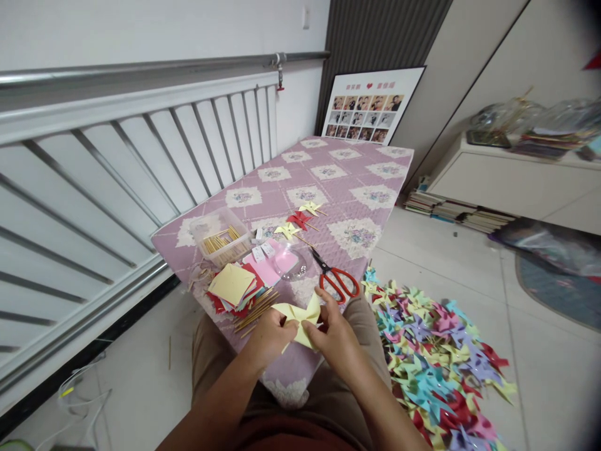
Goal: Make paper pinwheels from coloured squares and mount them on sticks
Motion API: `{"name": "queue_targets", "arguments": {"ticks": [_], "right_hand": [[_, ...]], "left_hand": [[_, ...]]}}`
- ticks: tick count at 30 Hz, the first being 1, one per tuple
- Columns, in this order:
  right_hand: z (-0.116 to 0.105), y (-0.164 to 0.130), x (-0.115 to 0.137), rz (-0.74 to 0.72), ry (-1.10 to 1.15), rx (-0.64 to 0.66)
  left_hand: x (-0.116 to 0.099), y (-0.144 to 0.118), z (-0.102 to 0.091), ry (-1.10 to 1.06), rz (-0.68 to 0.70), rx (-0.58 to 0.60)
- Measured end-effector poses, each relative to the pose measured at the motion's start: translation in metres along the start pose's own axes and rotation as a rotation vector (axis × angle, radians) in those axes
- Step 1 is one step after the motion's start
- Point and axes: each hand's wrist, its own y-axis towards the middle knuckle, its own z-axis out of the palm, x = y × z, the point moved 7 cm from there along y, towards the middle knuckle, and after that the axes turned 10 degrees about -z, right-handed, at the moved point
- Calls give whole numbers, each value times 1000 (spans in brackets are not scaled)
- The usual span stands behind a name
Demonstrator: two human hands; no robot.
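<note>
Both my hands hold a pale yellow paper pinwheel (300, 316) over the near end of a purple quilted table (357, 181). My left hand (270, 335) pinches its left side, my right hand (333, 335) grips its right side and folds a corner inward. Just left of my hands lie a stack of coloured paper squares (232, 285) and several wooden sticks (256, 307). Red-handled scissors (335, 279) rest just beyond my right hand.
A clear box of sticks (225, 241) stands at the table's left. Three finished pinwheels (300, 219) lie mid-table. A big heap of coloured pinwheels (432, 363) covers the floor at my right. A railing (117, 163) runs along the left; books (455, 210) lie on the floor.
</note>
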Motion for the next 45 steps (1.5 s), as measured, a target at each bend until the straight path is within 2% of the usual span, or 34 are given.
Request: {"name": "queue_targets", "arguments": {"ticks": [6,13,19,23,26,32,37,39,42,45], "right_hand": [[13,-2,-19,67,278,43],[14,2,-16,7,103,47],[18,3,-3,18,59,70],[21,4,-2,6,23,73],[24,6,-3,-7,-10,73],[35,7,-3,-11,-33,95],[45,14,-10,67,113,136],[39,21,-19,107,197,44],[16,30,-44,134,131,-240],[15,35,-67,52,-64,-279]], "left_hand": [[11,4,0,-27,-38,27],[11,2,-1,-121,-88,51],[20,5,4,-467,-53,223],[20,3,1,-505,-59,260],[20,4,-2,-451,-58,240],[32,11,-13,-253,-85,109],[35,16,-19,-340,-32,92],[39,18,-22,-425,-31,81],[51,22,-27,-491,-54,14],[67,28,-29,-499,-89,-47]]}}
